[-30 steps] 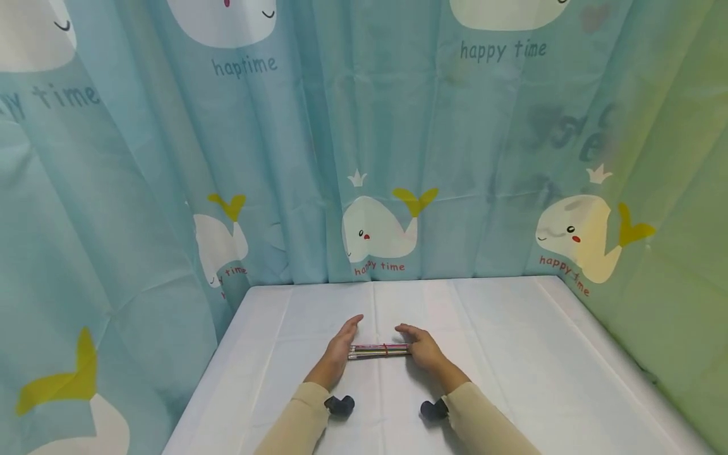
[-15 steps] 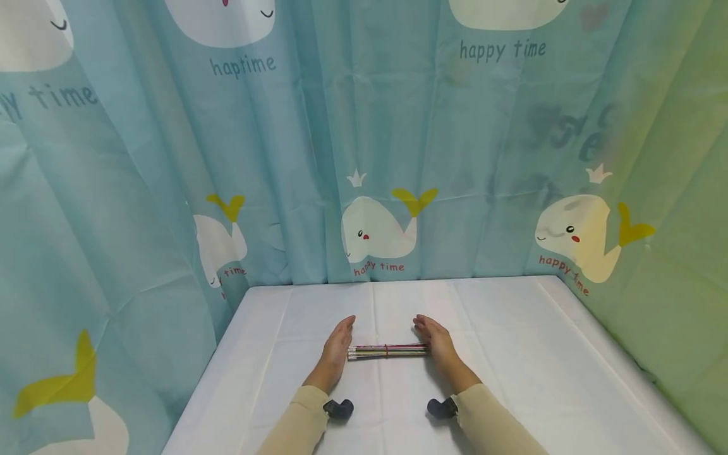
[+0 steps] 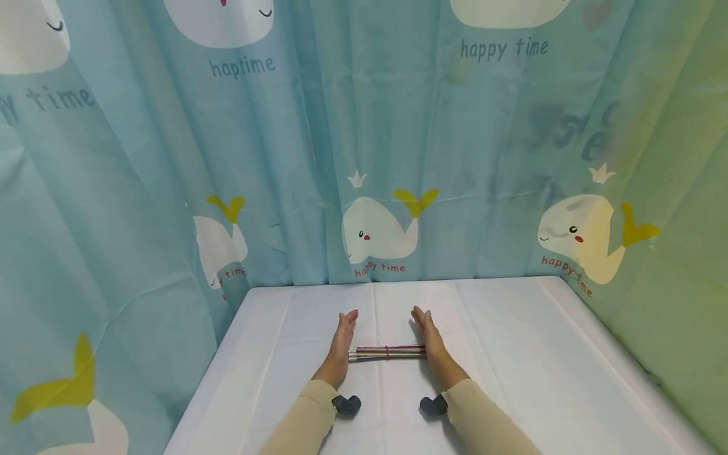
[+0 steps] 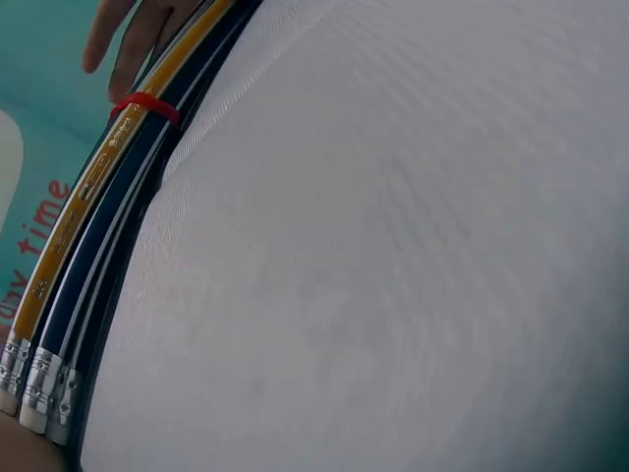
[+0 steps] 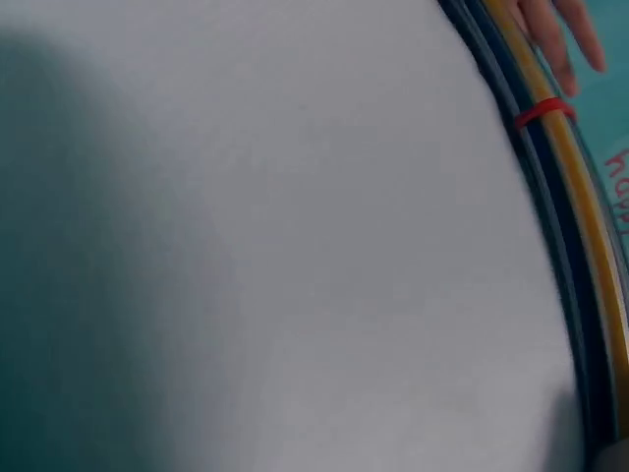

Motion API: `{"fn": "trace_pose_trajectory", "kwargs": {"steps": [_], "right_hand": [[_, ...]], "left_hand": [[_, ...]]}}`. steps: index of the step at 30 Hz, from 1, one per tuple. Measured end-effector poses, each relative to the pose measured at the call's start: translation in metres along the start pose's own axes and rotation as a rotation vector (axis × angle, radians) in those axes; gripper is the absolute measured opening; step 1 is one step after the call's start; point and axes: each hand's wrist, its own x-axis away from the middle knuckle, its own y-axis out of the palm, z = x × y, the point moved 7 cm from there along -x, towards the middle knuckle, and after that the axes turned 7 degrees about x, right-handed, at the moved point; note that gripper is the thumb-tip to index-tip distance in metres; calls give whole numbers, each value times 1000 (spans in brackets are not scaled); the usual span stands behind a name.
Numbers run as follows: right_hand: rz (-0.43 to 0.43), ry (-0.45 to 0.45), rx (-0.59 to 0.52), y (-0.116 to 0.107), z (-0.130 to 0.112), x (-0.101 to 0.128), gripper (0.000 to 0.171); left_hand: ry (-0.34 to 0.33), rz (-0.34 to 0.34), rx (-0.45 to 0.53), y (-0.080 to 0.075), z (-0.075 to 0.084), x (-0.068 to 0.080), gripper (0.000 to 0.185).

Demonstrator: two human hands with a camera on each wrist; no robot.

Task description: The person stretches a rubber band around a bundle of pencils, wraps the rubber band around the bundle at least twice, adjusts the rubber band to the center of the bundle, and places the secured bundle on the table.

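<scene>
**Pencil bundle pressed end to end between two flat hands**

Head view: a pencil bundle (image 3: 387, 352) is lying crosswise on the white table (image 3: 512, 354), near the middle of its near half, with a red rubber band (image 3: 387, 351) sitting around its middle. The left hand (image 3: 342, 344) is standing on edge, fingers straight and together, palm touching the bundle's left end. The right hand (image 3: 431, 341) is mirroring it, fingers straight and together, palm touching the right end. Neither hand is curling around anything. Beige sleeves (image 3: 307, 417) are covering both forearms, and a dark wrist camera (image 3: 346, 404) is showing by each cuff. A teal whale-print curtain (image 3: 375, 158) is hanging behind and beside the table.

Left wrist view: pencil bundle (image 4: 88, 246) is running diagonally up the left side, metal eraser ends (image 4: 34, 379) sitting low by the palm, red rubber band (image 4: 145, 104) around it. Right hand's fingers (image 4: 133, 34) are showing at the far end, straight.

Right wrist view: blurry; pencil bundle (image 5: 560, 226) is running along the right edge, red rubber band (image 5: 541, 111) visible, left hand's fingers (image 5: 550, 29) straight at the far end.
</scene>
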Motion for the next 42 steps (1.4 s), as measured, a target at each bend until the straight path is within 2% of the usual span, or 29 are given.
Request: {"fn": "trace_pose_trajectory", "kwargs": {"steps": [5, 10, 15, 18, 20, 22, 24, 26, 29, 31, 33, 36, 42], "right_hand": [[-16, -15, -115, 2, 0, 2, 81], [-59, -23, -74, 2, 2, 2, 78], [34, 3, -87, -12, 7, 4, 64], [118, 14, -47, -21, 7, 8, 56], [173, 8, 1, -25, 4, 13, 55], [202, 3, -27, -27, 3, 17, 58], [192, 16, -83, -24, 3, 21, 64], [160, 42, -90, -17, 4, 23, 72], [118, 58, 25, -7, 5, 24, 78], [128, 49, 153, -3, 5, 23, 78], [137, 63, 212, -1, 5, 23, 76], [150, 101, 259, 2, 5, 25, 76], [141, 104, 303, 5, 1, 25, 74]], "left_hand": [[9, -13, -17, 4, -3, 4, 83], [4, -5, -51, 4, -5, 1, 78], [46, -3, -35, -2, 5, -4, 57], [24, 24, -4, -11, 9, 0, 48], [4, 39, 39, -16, 11, 4, 49], [-10, 50, 98, -18, 12, 9, 55], [-11, 47, 135, -16, 11, 14, 64], [-32, 34, 134, -11, 8, 17, 75], [-59, 6, 57, -1, 3, 20, 84], [-79, 4, -2, 2, 0, 21, 86], [-85, 12, -25, 4, -2, 21, 87], [-94, 14, -26, 4, -4, 20, 89], [-84, -46, -17, 3, -4, 20, 89]]}}
